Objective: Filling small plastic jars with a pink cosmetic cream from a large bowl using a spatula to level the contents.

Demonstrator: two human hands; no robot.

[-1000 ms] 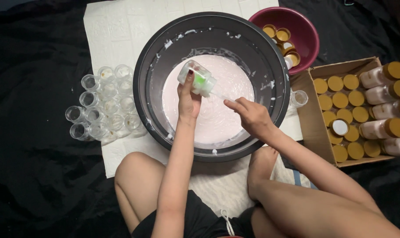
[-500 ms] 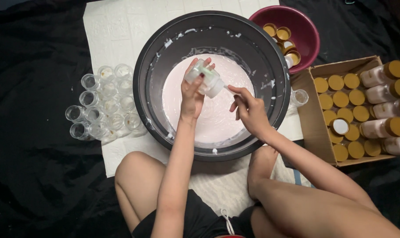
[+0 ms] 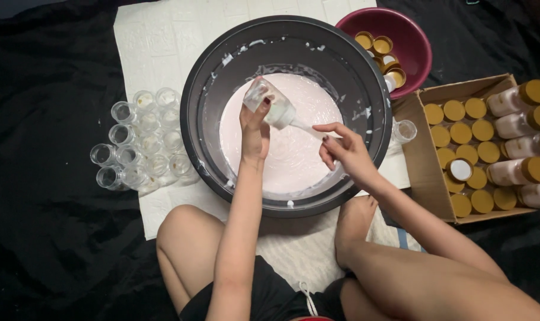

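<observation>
I sit over a large dark bowl (image 3: 192, 119) holding pale pink cream (image 3: 293, 160). My left hand (image 3: 255, 128) grips a small clear jar (image 3: 270, 104), tilted with its mouth turned to the right above the cream. A thin white spoon (image 3: 308, 126) is pinched in the fingers of my right hand (image 3: 344, 148), and its tip reaches into the jar's mouth. The spoon's end is hidden inside the jar. Both hands hover above the middle of the bowl.
Several empty clear jars (image 3: 142, 137) stand on the white mat (image 3: 157, 41) left of the bowl. A maroon bowl (image 3: 412, 41) with gold lids sits at the back right. A cardboard box (image 3: 421, 101) of gold-lidded filled jars lies on the right, with one open jar (image 3: 403, 131) beside it.
My right hand has risen from the cream and brought the spoon to the jar's mouth. My left hand has tipped the jar more to the right.
</observation>
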